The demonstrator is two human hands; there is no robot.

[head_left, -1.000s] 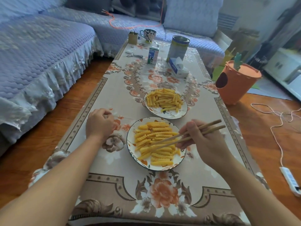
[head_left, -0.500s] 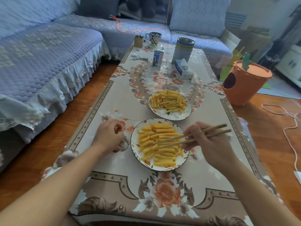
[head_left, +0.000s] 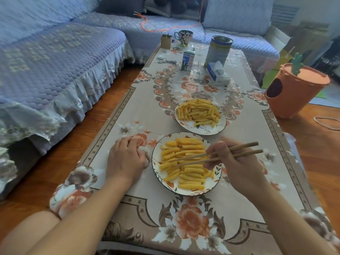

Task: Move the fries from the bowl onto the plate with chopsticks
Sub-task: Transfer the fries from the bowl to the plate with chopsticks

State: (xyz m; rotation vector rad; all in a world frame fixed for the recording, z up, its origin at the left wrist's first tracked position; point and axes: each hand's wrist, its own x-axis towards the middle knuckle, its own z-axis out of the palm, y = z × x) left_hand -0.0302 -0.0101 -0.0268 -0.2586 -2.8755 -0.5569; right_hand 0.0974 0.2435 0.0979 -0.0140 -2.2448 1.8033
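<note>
Head view: we see the right hand [head_left: 237, 162] with fingers [head_left: 214, 149] curled round the chopsticks [head_left: 217, 157], whose tips lie among the fries [head_left: 184, 162] on the near plate [head_left: 156, 168]. Left hand [head_left: 125, 159] rests on the desk [head_left: 128, 116], loosely curled and holding nothing. More fries [head_left: 198, 112] fill the far bowl [head_left: 207, 131].

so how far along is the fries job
Done: a good layer of fries already covers the near dish. In hand: the right hand holds the chopsticks, tips low over that pile; whether they pinch a fry is unclear. The left hand rests beside it. Left: the far dish still holds a heap of fries.
</note>
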